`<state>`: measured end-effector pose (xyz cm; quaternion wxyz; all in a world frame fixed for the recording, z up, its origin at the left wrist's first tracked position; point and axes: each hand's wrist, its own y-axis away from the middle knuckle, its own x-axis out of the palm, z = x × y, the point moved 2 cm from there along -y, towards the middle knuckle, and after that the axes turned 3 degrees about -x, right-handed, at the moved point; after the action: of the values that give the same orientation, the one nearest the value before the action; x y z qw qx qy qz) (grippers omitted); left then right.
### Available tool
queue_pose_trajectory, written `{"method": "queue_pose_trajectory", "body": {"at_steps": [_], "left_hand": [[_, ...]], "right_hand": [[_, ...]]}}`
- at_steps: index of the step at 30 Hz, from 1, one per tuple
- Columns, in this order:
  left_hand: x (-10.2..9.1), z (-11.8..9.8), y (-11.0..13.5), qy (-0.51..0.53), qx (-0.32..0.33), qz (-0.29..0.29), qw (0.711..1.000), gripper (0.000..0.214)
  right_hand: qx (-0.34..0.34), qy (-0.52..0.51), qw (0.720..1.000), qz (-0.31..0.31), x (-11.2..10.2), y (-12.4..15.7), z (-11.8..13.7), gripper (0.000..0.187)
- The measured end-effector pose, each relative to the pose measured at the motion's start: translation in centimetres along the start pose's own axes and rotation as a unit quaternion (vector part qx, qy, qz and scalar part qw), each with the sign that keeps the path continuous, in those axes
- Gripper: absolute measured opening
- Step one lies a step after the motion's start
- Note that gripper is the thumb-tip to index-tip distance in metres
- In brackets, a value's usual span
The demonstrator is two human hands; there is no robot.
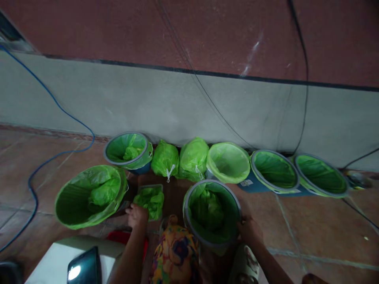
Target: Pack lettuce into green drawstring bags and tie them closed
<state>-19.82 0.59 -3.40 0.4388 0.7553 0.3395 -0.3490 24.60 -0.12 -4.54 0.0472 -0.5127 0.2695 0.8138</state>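
A trash bin (211, 185) with a grey rim and a green liner stands in front of me, a crumpled green bag (207, 209) inside it. My right hand (248, 228) is closed on the right side of its rim. My left hand (137, 215) has curled fingers and is between a clear tray (162, 186) of folded green bags and a second lined bin (63, 211) at the left. What those fingers hold, if anything, is hidden. That left bin also has a loose green bag (103, 193) in it.
Along the wall stand several green-lined bins (276, 171) and two tied green bags (194, 157). A blue cable (35, 173) snakes over the floor at left. A phone (84, 266) lies on a white surface (51, 262). Black cables (306, 67) hang at right.
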Motion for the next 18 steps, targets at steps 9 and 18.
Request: {"method": "queue_pose_trajectory", "body": {"at_steps": [9, 18], "left_hand": [[6.5, -7.8, 9.9, -0.147, 0.423, 0.279, 0.849, 0.031], [5.8, -8.9, 11.5, -0.348, 0.493, 0.194, 0.773, 0.029]], "right_hand": [[0.031, 0.051, 0.998, 0.030, 0.2, -0.7, 1.8, 0.036], [0.039, 0.068, 0.997, 0.021, -0.3, 0.7, 2.7, 0.030]]}}
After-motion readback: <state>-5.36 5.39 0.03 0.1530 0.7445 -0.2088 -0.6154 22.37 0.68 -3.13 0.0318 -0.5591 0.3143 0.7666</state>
